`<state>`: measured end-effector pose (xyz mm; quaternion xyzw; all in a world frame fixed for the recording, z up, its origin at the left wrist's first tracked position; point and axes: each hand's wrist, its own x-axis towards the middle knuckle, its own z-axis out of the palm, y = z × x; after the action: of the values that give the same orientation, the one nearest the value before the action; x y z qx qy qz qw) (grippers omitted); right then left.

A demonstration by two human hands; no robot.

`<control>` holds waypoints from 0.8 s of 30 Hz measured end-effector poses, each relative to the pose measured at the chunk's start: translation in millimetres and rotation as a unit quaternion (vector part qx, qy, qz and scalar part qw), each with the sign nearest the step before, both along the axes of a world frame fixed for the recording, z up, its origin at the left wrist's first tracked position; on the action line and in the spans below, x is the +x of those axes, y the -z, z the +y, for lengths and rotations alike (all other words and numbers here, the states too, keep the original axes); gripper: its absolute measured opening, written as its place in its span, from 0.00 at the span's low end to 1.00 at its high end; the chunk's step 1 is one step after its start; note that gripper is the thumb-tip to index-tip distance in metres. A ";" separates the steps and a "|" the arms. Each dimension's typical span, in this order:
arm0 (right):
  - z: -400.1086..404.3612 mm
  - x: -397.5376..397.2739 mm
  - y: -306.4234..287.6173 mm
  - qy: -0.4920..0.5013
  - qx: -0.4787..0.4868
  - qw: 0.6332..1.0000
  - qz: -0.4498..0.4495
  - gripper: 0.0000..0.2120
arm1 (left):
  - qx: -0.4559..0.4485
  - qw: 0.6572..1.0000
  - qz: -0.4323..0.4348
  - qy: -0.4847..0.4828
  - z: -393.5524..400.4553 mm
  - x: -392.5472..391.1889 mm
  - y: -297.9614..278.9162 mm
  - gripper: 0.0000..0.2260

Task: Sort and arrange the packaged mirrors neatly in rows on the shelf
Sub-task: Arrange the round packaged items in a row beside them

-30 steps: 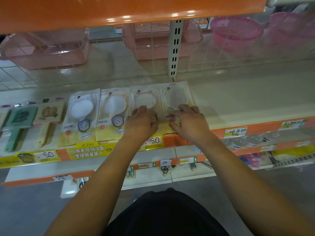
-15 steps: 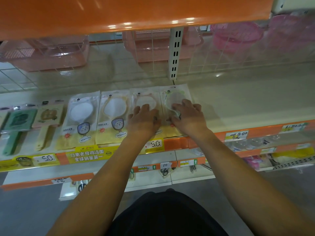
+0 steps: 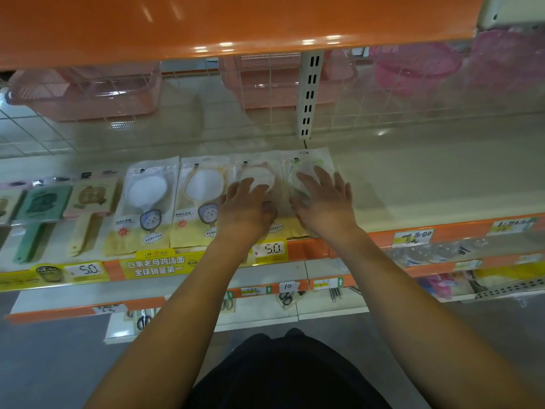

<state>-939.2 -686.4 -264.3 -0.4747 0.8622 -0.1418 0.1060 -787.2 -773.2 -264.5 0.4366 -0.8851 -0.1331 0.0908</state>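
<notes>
At the far left of your shelf point(image 3: 413, 184) lie a green handled mirror point(image 3: 35, 214) and, just beside it, a beige handled mirror point(image 3: 88, 208), both flat with handles toward you. Below them on the orange shelf edge a yellow price tag point(image 3: 85, 270) reads "5.0". Next along comes a clear pack with a white-rimmed round mirror point(image 3: 146, 202); its small lettering is too fine to read. Under it a yellow strip label point(image 3: 159, 265) carries "白象老母鸡汤面 全球销量第一". Touching that pack's right edge is a second pack with a yellow-rimmed mirror point(image 3: 203, 199). Your left hand point(image 3: 246, 209) lies flat, fingers straight and slightly spread, pressing on the third pack, a pink-rimmed mirror point(image 3: 256, 169); it grips nothing. A second "5.0" tag point(image 3: 271, 250) sits on the edge just below that wrist. Your right hand point(image 3: 324, 202) is likewise flat and spread, palm down on the fourth pack, a green-rimmed mirror point(image 3: 306, 163), holding nothing. The four packs lie side by side in one row at the front of the shelf, edges touching. Further right on the edge, a handwritten white tag point(image 3: 413, 237) cannot be read. On the lower shelf a small white tag point(image 3: 288, 286) reads "10".
</notes>
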 end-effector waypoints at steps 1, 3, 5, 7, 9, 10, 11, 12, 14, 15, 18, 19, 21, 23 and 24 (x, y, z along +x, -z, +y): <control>-1.3 6.6 -2.1 -0.012 -0.030 0.999 0.004 0.26 | -0.008 1.000 0.004 -0.013 -2.5 7.6 -1.6 0.21; -6.5 21.9 -6.2 -0.041 -0.064 0.997 0.003 0.26 | -0.018 0.999 0.013 -0.041 -7.9 27.3 -3.7 0.21; -14.5 39.9 -7.9 -0.070 -0.074 0.995 -0.008 0.25 | -0.024 0.997 0.021 -0.069 -12.1 48.6 -3.7 0.20; -23.0 58.4 -7.5 -0.099 -0.072 0.992 -0.020 0.25 | -0.023 0.994 0.034 -0.097 -15.1 68.3 -1.0 0.21; -30.8 73.8 -4.2 -0.122 -0.054 0.991 -0.020 0.24 | -0.014 0.992 0.034 -0.118 -18.8 84.8 2.0 0.19; -34.6 79.1 -2.3 -0.127 -0.044 0.991 -0.012 0.24 | -0.008 0.992 0.033 -0.124 -21.3 91.3 2.9 0.19; -38.5 82.4 -0.5 -0.127 -0.034 0.991 -0.002 0.24 | 0.000 0.992 0.035 -0.125 -23.9 96.3 3.7 0.19; -42.7 84.3 0.7 -0.125 -0.023 0.992 0.005 0.24 | 0.007 0.992 0.037 -0.124 -26.5 99.1 3.7 0.20; -51.3 85.4 2.8 -0.117 0.005 0.993 0.010 0.24 | 0.023 0.993 0.034 -0.113 -32.5 99.6 5.3 0.21; -55.1 85.5 3.3 -0.113 0.022 0.993 0.010 0.24 | 0.035 0.993 0.029 -0.108 -35.4 98.0 6.3 0.20; -59.3 85.8 6.1 -0.109 0.046 0.993 0.025 0.24 | 0.055 0.994 -0.003 -0.090 -39.9 92.6 9.4 0.18; -57.5 86.1 7.1 -0.111 0.043 0.992 0.031 0.24 | 0.044 0.995 -0.015 -0.083 -39.1 91.8 10.3 0.17; -52.1 86.1 8.2 -0.118 0.038 0.992 0.030 0.25 | 0.013 0.997 -0.024 -0.077 -34.3 92.6 10.3 0.16; -48.2 86.4 7.5 -0.118 0.040 0.992 0.028 0.26 | -0.001 0.997 -0.021 -0.075 -30.4 93.9 8.8 0.16; -47.8 86.9 6.3 -0.117 0.044 0.992 0.027 0.26 | 0.001 0.997 -0.020 -0.072 -30.2 94.6 7.6 0.16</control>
<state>-852.2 -734.2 -270.6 -0.5705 0.8089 -0.0778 0.1191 -692.7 -803.4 -272.1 0.5019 -0.8529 -0.1185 0.0817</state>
